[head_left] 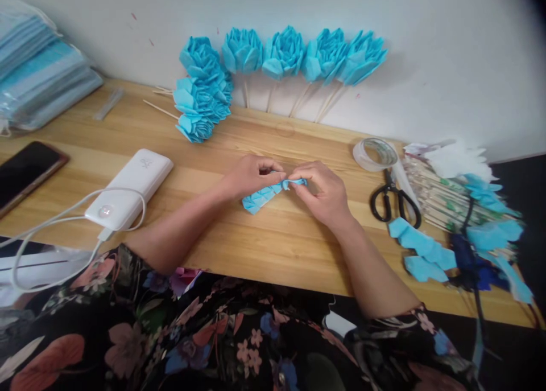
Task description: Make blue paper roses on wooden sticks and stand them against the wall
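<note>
A folded blue strip (261, 198), cut into petal-like points, is pinched between both hands over the middle of the wooden table. My left hand (255, 176) closes on its middle, thumb and fingers together. At the strip's right end, my right hand (323, 192) grips a narrow twisted part between thumb and fingertips. The strip's left part hangs down below my left hand. Fingers hide some of the folds between the two hands.
Blue paper flowers (284, 52) on sticks lean on the wall; more lie in a pile (200, 89). Scissors (394, 203), a tape roll (375, 153) and cut blue pieces (422, 251) lie right. A power bank (130, 189), phone (29, 172) and packed masks (42, 66) are left.
</note>
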`<state>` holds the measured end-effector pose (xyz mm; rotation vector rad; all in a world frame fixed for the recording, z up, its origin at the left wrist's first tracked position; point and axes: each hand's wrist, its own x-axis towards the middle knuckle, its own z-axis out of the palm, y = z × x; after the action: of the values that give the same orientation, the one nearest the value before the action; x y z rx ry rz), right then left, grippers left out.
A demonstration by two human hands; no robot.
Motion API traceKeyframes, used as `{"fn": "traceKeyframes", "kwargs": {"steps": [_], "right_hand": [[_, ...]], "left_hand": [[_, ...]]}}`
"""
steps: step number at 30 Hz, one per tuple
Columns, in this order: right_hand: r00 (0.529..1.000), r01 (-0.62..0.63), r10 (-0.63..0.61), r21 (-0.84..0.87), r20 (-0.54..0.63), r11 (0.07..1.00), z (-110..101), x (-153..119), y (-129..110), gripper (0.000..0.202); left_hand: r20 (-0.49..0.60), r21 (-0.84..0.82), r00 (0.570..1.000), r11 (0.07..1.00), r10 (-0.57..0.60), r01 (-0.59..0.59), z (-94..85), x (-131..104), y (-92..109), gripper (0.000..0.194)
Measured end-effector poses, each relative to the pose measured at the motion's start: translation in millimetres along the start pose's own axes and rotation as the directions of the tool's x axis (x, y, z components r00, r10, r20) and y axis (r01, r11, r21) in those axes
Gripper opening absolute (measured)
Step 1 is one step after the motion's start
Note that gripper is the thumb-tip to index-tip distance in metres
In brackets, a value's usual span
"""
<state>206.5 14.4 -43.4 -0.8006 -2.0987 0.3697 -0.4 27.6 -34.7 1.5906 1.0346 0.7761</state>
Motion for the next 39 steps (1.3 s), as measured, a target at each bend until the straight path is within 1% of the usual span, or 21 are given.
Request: {"fn": "traceKeyframes", "kwargs": {"steps": [4, 7, 10, 14, 16, 19, 23, 26, 28, 30, 32, 33, 35, 36, 39], "right_hand": [[0.999, -0.008, 0.009, -0.015, 0.033, 1.000, 1.1, 0.1, -1.3, 0.011], [0.999, 0.022, -0.022, -0.018, 0.040, 1.000, 1.2, 0.6, -1.9, 0.012], [0.997, 0.036, -0.035, -0.018, 0.062, 0.999, 0.7, 1.5, -2.4, 0.014], [0.996, 0.007, -0.009, 0.019, 0.090, 1.000, -0.2, 2.0, -4.5, 0.014], [0.995, -0.037, 0.030, 0.066, 0.098, 0.997, -1.0, 1.3, -6.0, 0.012], [0.985, -0.134, 0.115, 0.148, 0.127, 0.980, -2.9, -0.4, -7.6, 0.010], [0.961, -0.249, 0.209, 0.243, 0.181, 0.937, -4.5, -2.2, -6.8, 0.011], [0.948, -0.306, 0.269, 0.261, 0.168, 0.915, -2.7, -3.1, -1.9, 0.010], [0.934, -0.356, 0.334, 0.262, 0.128, 0.897, -0.3, -3.9, 3.4, 0.011], [0.912, -0.410, 0.397, 0.268, 0.104, 0.872, 2.0, -4.8, 8.8, 0.013], [0.896, -0.442, 0.431, 0.276, 0.102, 0.853, 3.6, -5.6, 12.6, 0.014], [0.893, -0.448, 0.438, 0.278, 0.103, 0.849, 4.1, -5.8, 13.6, 0.014], [0.889, -0.456, 0.446, 0.273, 0.102, 0.847, 4.7, -5.9, 14.0, 0.014], [0.887, -0.460, 0.450, 0.272, 0.100, 0.846, 5.1, -5.9, 13.7, 0.014], [0.881, -0.470, 0.461, 0.309, 0.106, 0.827, 6.3, -5.7, 12.9, 0.015]], "left_hand": [[-0.038, 0.006, 0.999, 1.000, 0.011, -0.011, 2.2, -0.5, -1.3, 0.019], [-0.072, 0.027, 0.997, 1.000, 0.015, -0.014, 1.9, 0.0, -1.6, 0.017], [-0.082, 0.082, 0.996, 0.996, 0.038, -0.031, 0.1, 1.6, -2.6, 0.018], [-0.083, 0.134, 0.995, 0.990, 0.057, -0.045, -3.9, 3.1, -4.1, 0.020], [-0.101, 0.146, 0.994, 0.989, 0.044, -0.029, -5.7, 3.3, -4.4, 0.020], [-0.114, 0.157, 0.993, 0.988, 0.026, -0.008, -7.0, 3.3, -4.4, 0.020], [-0.100, 0.172, 0.995, 0.985, 0.031, -0.013, -6.6, 4.0, -5.6, 0.018], [-0.065, 0.134, 0.998, 0.991, 0.018, -0.009, -7.5, 4.6, -7.7, 0.018], [-0.008, 0.086, 1.000, 0.996, 0.002, -0.001, -9.2, 4.2, -8.7, 0.023], [0.050, 0.043, 0.999, 0.999, 0.002, -0.004, -11.1, 3.2, -8.7, 0.034], [0.082, 0.011, 0.996, 1.000, 0.017, -0.018, -12.1, 2.1, -7.7, 0.042], [0.087, 0.001, 0.996, 1.000, 0.024, -0.024, -12.1, 1.7, -7.1, 0.043], [0.087, 0.020, 0.996, 0.999, 0.030, -0.032, -10.8, 1.1, -5.9, 0.043], [0.085, 0.049, 0.996, 0.998, 0.033, -0.037, -9.8, 0.9, -5.4, 0.046], [0.082, 0.146, 0.996, 0.988, 0.044, -0.056, -6.4, 0.5, -5.0, 0.069]]}}
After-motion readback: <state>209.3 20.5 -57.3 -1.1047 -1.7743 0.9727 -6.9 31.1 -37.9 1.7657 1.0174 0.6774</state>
